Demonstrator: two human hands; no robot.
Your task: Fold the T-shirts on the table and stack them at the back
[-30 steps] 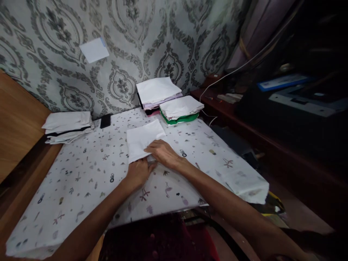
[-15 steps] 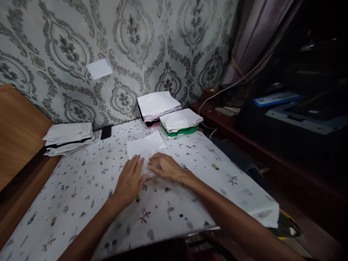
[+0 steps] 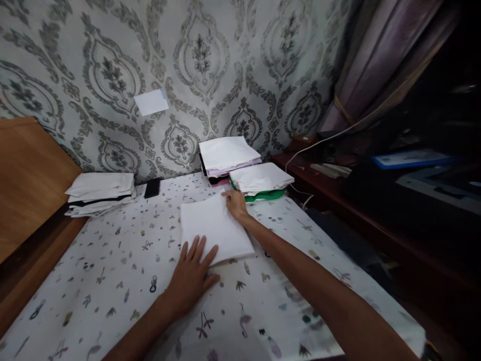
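A folded white cloth (image 3: 214, 225) lies flat on the patterned white table cover (image 3: 124, 271). My left hand (image 3: 193, 273) rests with spread fingers on the cloth's lower left edge. At the cloth's upper right corner is my right hand (image 3: 235, 203), its fingers bent and pinched at the edge; whether cloth is caught between the fingertips is hard to make out, but they touch that corner.
Behind the cloth stand a white-topped stack (image 3: 227, 153) and another with green fabric below (image 3: 261, 178). A stack of folded cloths (image 3: 100, 193) and a black phone (image 3: 152, 188) lie at the back left. A cable (image 3: 323, 143) runs along the right.
The white cloth now lies spread wider and flatter. My right hand has moved from its near edge to the upper right corner, and my left hand sits lower with fingers more spread.
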